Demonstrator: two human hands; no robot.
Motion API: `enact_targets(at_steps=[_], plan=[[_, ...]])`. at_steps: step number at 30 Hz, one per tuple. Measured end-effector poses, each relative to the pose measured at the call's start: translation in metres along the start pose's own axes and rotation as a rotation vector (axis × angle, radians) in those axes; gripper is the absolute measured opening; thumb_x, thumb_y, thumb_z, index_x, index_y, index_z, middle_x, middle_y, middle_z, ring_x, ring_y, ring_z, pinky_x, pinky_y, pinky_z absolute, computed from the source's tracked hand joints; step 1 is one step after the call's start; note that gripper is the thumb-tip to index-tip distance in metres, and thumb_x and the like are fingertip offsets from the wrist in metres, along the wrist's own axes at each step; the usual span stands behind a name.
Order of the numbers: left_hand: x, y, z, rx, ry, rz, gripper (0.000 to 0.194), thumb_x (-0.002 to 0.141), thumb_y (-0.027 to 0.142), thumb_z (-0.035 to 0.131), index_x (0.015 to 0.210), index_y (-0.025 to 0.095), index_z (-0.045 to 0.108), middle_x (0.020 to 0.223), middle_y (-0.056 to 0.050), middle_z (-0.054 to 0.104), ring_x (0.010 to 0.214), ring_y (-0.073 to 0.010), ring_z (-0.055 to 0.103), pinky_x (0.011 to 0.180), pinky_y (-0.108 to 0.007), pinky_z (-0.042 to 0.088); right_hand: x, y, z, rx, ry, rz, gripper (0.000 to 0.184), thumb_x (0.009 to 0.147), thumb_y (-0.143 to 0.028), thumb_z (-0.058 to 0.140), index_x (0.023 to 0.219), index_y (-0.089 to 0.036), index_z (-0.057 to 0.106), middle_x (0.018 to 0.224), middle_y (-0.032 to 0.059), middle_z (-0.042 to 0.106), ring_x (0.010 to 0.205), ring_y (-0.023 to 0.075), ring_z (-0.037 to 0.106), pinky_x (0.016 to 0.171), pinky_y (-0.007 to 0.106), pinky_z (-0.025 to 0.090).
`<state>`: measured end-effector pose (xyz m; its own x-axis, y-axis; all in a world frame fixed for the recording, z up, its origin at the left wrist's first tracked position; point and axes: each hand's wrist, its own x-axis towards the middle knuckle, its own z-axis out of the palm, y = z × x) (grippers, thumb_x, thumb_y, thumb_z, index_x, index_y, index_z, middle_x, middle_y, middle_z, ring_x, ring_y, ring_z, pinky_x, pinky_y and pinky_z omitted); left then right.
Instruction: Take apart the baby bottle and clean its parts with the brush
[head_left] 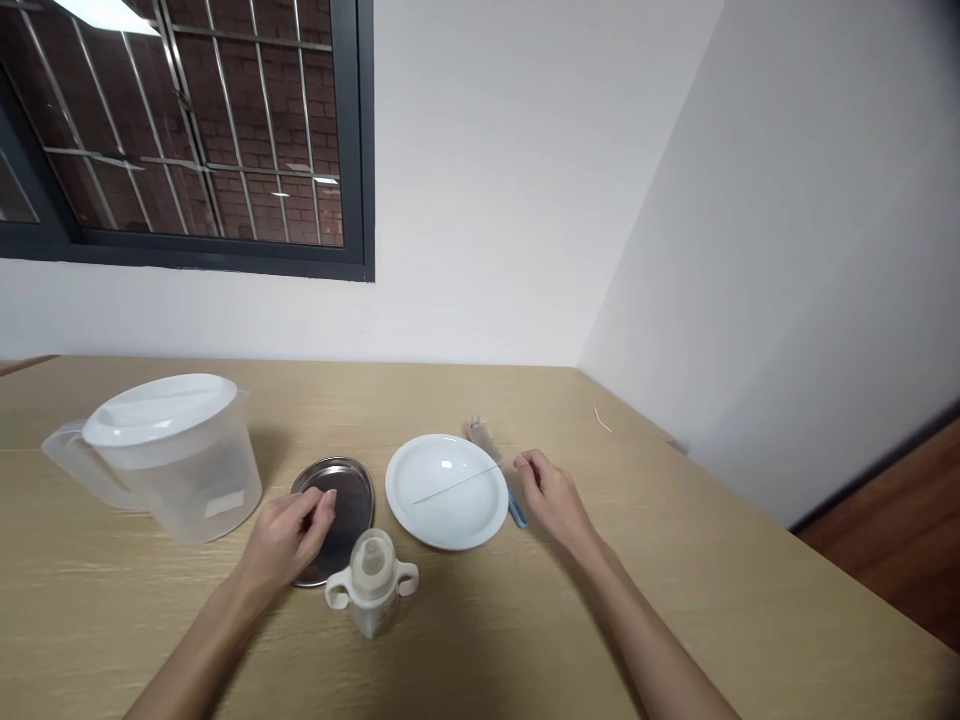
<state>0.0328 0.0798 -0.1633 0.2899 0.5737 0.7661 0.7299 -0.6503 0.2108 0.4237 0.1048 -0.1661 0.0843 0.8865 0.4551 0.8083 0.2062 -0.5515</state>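
My right hand (551, 495) is closed, its thumb and finger pinched at the right end of a thin straight rod (456, 484). The rod slants over a white oval dish (405, 515); whether it touches the dish I cannot tell. My left hand (289, 532) is curled closed above an oval metal tray (352, 500), with nothing showing in its fingers. Just right of that hand, a baby bottle (373, 580) with two white handles and a clear cap stands upright at the tray's near edge. Behind the dish lies a bottle brush (484, 437) with a blue handle (517, 508), partly hidden.
A translucent lidded pitcher (187, 480) stands on the wooden table (480, 650) to the left. Farther back at the right lies a thin pale strip (602, 420). White walls (510, 200) bound the table behind and to the right, with a barred window (210, 130) at upper left.
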Motion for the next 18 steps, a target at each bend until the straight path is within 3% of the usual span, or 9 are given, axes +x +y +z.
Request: enact_targets(at_steps=[5, 11, 14, 18], plan=[[0.000, -0.002, 0.001, 0.036, 0.035, 0.027, 0.035, 0.094, 0.021, 0.050, 0.059, 0.019, 0.043, 0.048, 0.007, 0.036, 0.043, -0.0072, 0.034, 0.048, -0.024, 0.027, 0.001, 0.000, -0.001, -0.020, 0.099, 0.056, 0.043, 0.097, -0.053, 0.032, 0.071, -0.022, 0.048, 0.057, -0.0011, 0.051, 0.054, 0.0155, 0.047, 0.056, 0.026, 0.032], [0.001, 0.000, 0.002, 0.047, 0.065, -0.001, 0.038, 0.093, 0.022, 0.052, 0.056, 0.018, 0.042, 0.046, 0.008, 0.034, 0.041, -0.0068, 0.031, 0.047, -0.024, 0.025, 0.000, -0.004, -0.005, -0.024, 0.196, 0.073, 0.054, 0.095, -0.060, 0.034, 0.057, -0.023, 0.034, 0.049, -0.0030, 0.039, 0.049, 0.0118, 0.036, 0.053, 0.026, 0.027], [-0.001, 0.000, -0.001, -0.045, 0.049, -0.083, 0.043, 0.095, 0.026, 0.049, 0.053, 0.018, 0.043, 0.044, 0.007, 0.038, 0.041, -0.0069, 0.033, 0.048, -0.024, 0.026, -0.002, -0.008, -0.005, 0.013, 0.257, 0.042, 0.052, 0.097, -0.058, 0.033, 0.059, -0.022, 0.037, 0.050, -0.0031, 0.041, 0.049, 0.0115, 0.038, 0.054, 0.026, 0.030], [0.001, 0.003, -0.015, -0.289, -0.084, -0.135, 0.047, 0.097, 0.043, 0.043, 0.057, 0.018, 0.049, 0.053, 0.002, 0.050, 0.051, -0.0106, 0.046, 0.054, -0.025, 0.034, -0.007, -0.014, 0.001, 0.109, 0.360, -0.014, 0.041, 0.098, -0.049, 0.037, 0.070, -0.020, 0.048, 0.061, -0.0009, 0.053, 0.054, 0.0126, 0.048, 0.057, 0.026, 0.037]])
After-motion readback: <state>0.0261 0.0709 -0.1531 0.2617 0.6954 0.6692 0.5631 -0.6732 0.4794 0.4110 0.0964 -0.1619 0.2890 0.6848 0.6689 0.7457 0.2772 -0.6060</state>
